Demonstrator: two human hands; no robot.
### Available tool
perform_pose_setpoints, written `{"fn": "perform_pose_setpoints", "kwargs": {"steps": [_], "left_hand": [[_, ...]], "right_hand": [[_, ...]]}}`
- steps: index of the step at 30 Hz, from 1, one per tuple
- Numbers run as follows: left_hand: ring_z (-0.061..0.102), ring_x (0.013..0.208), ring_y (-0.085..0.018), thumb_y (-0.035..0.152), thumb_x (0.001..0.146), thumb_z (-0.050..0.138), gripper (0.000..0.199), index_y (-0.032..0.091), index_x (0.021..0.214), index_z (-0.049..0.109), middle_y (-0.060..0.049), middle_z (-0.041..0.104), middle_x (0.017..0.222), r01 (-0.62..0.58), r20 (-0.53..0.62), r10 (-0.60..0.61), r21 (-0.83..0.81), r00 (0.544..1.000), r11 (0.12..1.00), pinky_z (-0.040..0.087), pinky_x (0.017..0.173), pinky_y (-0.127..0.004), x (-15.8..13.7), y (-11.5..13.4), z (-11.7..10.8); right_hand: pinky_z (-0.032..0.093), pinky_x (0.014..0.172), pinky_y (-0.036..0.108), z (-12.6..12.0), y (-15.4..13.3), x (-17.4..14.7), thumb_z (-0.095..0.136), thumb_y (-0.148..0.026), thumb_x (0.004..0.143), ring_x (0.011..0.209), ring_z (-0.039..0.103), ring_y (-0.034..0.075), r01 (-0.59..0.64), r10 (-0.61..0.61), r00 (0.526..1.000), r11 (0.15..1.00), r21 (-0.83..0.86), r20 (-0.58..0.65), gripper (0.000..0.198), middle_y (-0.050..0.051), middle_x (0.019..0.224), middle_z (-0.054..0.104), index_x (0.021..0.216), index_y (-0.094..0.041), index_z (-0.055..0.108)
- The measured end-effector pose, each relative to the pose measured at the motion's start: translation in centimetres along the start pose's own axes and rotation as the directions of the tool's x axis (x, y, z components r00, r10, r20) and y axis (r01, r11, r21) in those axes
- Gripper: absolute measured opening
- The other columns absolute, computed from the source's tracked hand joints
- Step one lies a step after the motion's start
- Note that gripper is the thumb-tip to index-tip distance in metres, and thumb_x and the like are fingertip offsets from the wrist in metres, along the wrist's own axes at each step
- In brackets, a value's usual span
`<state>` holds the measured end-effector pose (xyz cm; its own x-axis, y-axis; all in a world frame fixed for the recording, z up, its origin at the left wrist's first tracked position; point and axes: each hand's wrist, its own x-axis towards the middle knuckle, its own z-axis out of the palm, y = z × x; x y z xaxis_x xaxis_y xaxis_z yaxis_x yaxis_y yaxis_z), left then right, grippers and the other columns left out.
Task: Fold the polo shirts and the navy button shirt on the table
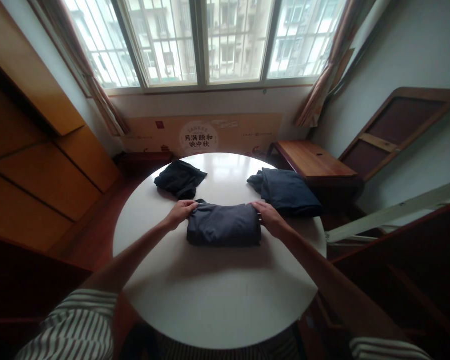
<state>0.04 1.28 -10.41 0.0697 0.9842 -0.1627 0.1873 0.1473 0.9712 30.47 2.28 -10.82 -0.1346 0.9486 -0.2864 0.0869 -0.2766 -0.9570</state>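
A dark grey folded garment (224,226) lies across the middle of the round white table (217,295), its near edge rounded like a fold. My left hand (181,212) pinches its far left corner between thumb and fingers. At the far right corner, my right hand (272,217) grips the cloth the same way, with some fingers partly behind the edge. Beyond my left hand sits a crumpled black garment (179,179). Past my right hand rests a stack of folded dark blue and grey clothes (288,191). What kind of garments these are I cannot tell.
A low wooden table (315,159) stands at the back right, near a wood-framed panel (392,130) leaning on the wall. Wooden cabinets (48,185) line the left. Behind the table is a printed cardboard panel (153,132) under a barred window (236,40).
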Motion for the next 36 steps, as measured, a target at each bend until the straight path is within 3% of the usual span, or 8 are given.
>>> {"fn": "perform_pose_setpoints", "kwargs": {"steps": [6, 11, 17, 20, 23, 27, 32, 36], "left_hand": [[0.061, 0.064, -0.014, 0.051, 0.064, 0.085, 0.069, 0.013, 0.118, 0.063, -0.005, 0.068, 0.082, 0.049, 0.005, -0.049, 0.028, 0.999, 0.998, 0.043, 0.054, -0.022, -1.0, -0.7, 0.0], [0.068, 0.074, -0.018, 0.038, 0.068, 0.085, 0.083, 0.015, 0.136, 0.044, -0.007, 0.072, 0.091, -0.041, -0.010, 0.040, -0.109, 0.999, 0.993, 0.052, 0.062, -0.025, -1.8, -1.6, -0.4], [0.071, 0.079, -0.019, 0.041, 0.075, 0.079, 0.073, 0.012, 0.134, 0.047, -0.008, 0.073, 0.092, -0.180, -0.074, 0.173, -0.111, 0.982, 0.977, 0.054, 0.066, -0.025, -2.4, -1.4, -0.3], [0.070, 0.076, -0.019, 0.045, 0.079, 0.077, 0.077, 0.016, 0.142, 0.043, -0.006, 0.073, 0.087, -0.327, 0.087, 0.335, -0.102, 0.938, 0.940, 0.054, 0.067, -0.026, -4.9, -0.9, -1.7], [0.069, 0.067, -0.019, 0.057, 0.090, 0.060, 0.054, 0.014, 0.124, 0.061, -0.005, 0.072, 0.072, -0.404, 0.313, 0.395, -0.038, 0.864, 0.914, 0.055, 0.072, -0.032, -6.9, -0.9, -3.1], [0.069, 0.093, -0.025, 0.056, 0.092, 0.056, 0.045, 0.015, 0.104, 0.069, -0.012, 0.073, 0.099, -0.351, 0.024, 0.363, 0.328, 0.931, 0.877, 0.054, 0.087, -0.039, -5.4, -2.0, -2.6], [0.069, 0.090, -0.024, 0.055, 0.068, 0.082, 0.098, 0.013, 0.145, 0.037, -0.019, 0.063, 0.123, -0.063, -0.191, 0.151, 0.403, 0.970, 0.913, 0.057, 0.079, -0.037, -1.4, -3.7, -0.7], [0.069, 0.090, -0.024, 0.038, 0.071, 0.082, 0.086, 0.012, 0.142, 0.040, -0.013, 0.069, 0.106, -0.127, -0.135, 0.181, 0.331, 0.974, 0.935, 0.055, 0.083, -0.037, 0.4, -4.0, 0.1]], "right_hand": [[0.056, 0.071, 0.032, 0.3, 1.7, 0.5, 0.091, -0.040, 0.054, 0.084, 0.069, 0.022, 0.171, -0.172, 0.982, 0.985, 0.024, 0.073, 0.080, 0.006, 0.093, 0.072, 0.123, -0.021, 0.057], [0.056, 0.079, 0.037, 0.4, 1.7, 0.4, 0.081, -0.054, 0.067, 0.089, 0.068, 0.024, 0.339, -0.343, 0.938, 0.937, 0.083, 0.042, 0.049, 0.008, 0.096, 0.072, 0.098, -0.017, 0.068], [0.055, 0.064, 0.033, 0.8, 0.4, -0.5, 0.074, -0.066, 0.068, 0.072, 0.067, 0.022, 0.349, -0.353, 0.933, 0.935, 0.068, 0.068, 0.057, 0.005, 0.082, 0.071, 0.102, -0.021, 0.066], [0.054, 0.066, 0.030, -0.7, -0.1, -3.7, 0.072, -0.060, 0.077, 0.074, 0.066, 0.019, 0.487, -0.481, 0.867, 0.873, -0.019, 0.130, 0.045, 0.003, 0.083, 0.070, 0.098, -0.022, 0.063], [0.055, 0.073, 0.030, -2.8, 0.2, -8.2, 0.067, -0.037, 0.088, 0.082, 0.068, 0.020, 0.639, -0.524, 0.715, 0.759, -0.127, 0.464, 0.020, 0.007, 0.088, 0.071, 0.096, -0.020, 0.063], [0.049, 0.100, 0.038, -3.8, 1.8, -12.7, 0.058, -0.014, 0.087, 0.101, 0.067, 0.020, 0.808, -0.389, 0.459, 0.557, -0.193, 0.799, 0.016, 0.009, 0.101, 0.072, 0.101, -0.020, 0.064], [0.039, 0.113, 0.041, -2.9, 3.0, -15.3, 0.049, -0.003, 0.083, 0.109, 0.064, 0.019, 0.889, -0.381, 0.431, 0.335, -0.312, 0.818, 0.028, 0.006, 0.102, 0.072, 0.099, -0.021, 0.064], [0.043, 0.110, 0.039, -3.1, 2.9, -16.7, 0.058, -0.014, 0.089, 0.110, 0.064, 0.020, 0.875, -0.350, 0.463, 0.328, -0.357, 0.814, 0.010, 0.006, 0.103, 0.072, 0.092, -0.021, 0.065]]}}
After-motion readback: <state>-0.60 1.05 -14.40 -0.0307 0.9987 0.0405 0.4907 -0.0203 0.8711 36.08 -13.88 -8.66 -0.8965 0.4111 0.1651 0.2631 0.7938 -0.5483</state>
